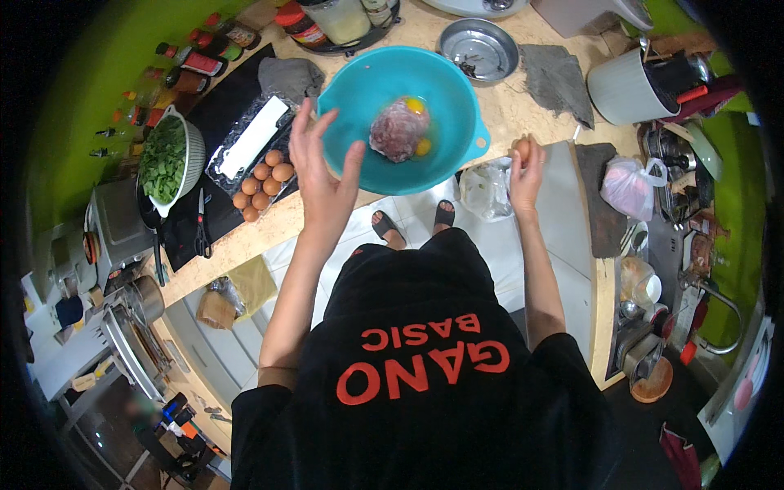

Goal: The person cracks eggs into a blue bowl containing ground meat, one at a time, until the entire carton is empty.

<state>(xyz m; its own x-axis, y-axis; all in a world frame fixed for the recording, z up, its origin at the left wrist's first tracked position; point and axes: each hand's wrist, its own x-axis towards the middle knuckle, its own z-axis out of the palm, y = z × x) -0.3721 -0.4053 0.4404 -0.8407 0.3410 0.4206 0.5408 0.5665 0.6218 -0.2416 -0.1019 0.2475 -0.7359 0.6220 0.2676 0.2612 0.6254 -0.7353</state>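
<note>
A teal plastic bowl [343, 79] stands at the counter edge before me. A lump of raw ground meat [395, 131] lies in it, with one egg yolk [416, 105] at its upper right and another yolk [423, 147] at its lower right. My left hand [321, 171] hovers at the bowl's left side, fingers spread, holding nothing. Right of the bowl, my right hand [527, 177] grips a brown egg [522, 149] in its fingertips; whether the shell is cracked cannot be seen. Several brown eggs [261, 185] sit together left of my left hand.
Behind the bowl is a round metal pan [499, 52] with dark scraps. A grey cloth [554, 79] lies right of it. Chopped greens fill a white colander [195, 144] at left, near black-handled scissors [202, 236]. A plastic bag [487, 190] hangs below the counter edge.
</note>
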